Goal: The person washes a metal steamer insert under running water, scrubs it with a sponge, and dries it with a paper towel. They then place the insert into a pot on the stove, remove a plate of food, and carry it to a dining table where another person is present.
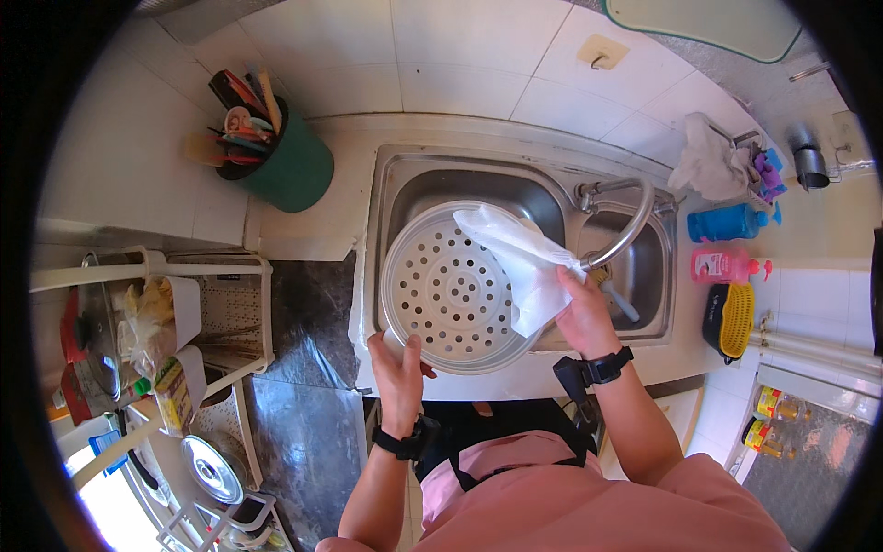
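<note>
A round metal steamer tray (pixel 431 310), its bottom full of holes, is held over the large basin of the steel sink (pixel 455 181). My left hand (pixel 398 369) grips its rim at the near left, with the thumb on top. Pinched in my right hand (pixel 583 310) is a white cloth or paper towel (pixel 528 265), spread across the right part of the tray and covering some of the holes. The curved faucet (pixel 638 221) ends close to my right fingers. What lies beneath the tray is hidden.
At the back left stands a green utensil holder (pixel 296 165) full of utensils. A brush (pixel 621 300) lies in the small basin. On the right are a blue pump bottle (pixel 724 222), a pink pump bottle (pixel 721 265) and a yellow basket (pixel 738 321). A storage rack (pixel 265 310) fills the left.
</note>
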Demonstrator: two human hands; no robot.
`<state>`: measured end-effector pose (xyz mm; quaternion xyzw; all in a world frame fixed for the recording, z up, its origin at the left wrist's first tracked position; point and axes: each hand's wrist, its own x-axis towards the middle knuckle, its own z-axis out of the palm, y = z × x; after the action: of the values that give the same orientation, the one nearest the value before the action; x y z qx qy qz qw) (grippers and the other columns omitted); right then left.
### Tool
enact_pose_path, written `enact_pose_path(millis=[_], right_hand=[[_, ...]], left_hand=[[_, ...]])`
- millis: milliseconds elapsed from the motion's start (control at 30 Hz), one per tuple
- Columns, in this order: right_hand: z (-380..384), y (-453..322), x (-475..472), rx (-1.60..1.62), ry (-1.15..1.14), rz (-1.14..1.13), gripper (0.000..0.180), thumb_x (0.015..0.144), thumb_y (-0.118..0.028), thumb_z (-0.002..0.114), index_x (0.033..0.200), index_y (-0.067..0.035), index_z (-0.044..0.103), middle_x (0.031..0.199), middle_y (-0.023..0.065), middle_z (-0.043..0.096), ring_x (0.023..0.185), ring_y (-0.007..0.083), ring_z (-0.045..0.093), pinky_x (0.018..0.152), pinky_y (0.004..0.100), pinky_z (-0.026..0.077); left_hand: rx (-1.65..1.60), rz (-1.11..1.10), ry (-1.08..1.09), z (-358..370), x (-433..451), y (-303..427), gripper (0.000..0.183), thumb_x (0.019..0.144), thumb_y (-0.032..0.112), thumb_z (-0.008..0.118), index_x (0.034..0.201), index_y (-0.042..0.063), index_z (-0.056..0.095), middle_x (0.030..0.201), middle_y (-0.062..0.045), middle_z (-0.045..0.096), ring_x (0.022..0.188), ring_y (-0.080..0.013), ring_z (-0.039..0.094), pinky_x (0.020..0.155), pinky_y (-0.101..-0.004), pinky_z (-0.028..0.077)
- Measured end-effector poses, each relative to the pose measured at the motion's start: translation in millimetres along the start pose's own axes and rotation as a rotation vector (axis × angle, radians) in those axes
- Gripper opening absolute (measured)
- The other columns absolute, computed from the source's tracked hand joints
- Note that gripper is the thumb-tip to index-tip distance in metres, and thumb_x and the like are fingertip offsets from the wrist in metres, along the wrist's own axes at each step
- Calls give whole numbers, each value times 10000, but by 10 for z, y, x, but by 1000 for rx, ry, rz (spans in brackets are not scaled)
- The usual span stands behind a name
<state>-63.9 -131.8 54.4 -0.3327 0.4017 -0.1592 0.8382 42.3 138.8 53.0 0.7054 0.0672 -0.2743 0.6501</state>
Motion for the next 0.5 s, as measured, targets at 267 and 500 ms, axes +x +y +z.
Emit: enact_pose_path(millis=[267,500], right_hand=[[-155,44,87,235,85,37,356,1068,-261,530,1345,-42,566,1296,100,655,1187,237,623,1045,411,488],[-239,-64,55,117,148,37,336,1020,-204,561,1304,-25,576,1264,114,658,1155,242,637,1015,415,512]], left_hand=[[44,6,30,25,41,64,356,1002,109,610,1201,-49,359,865,-153,618,533,-164,598,468,-293,517],[35,44,27,95,46,42,372,1002,103,606,1224,-58,355,870,-155,621,545,-167,606,482,-292,527]])
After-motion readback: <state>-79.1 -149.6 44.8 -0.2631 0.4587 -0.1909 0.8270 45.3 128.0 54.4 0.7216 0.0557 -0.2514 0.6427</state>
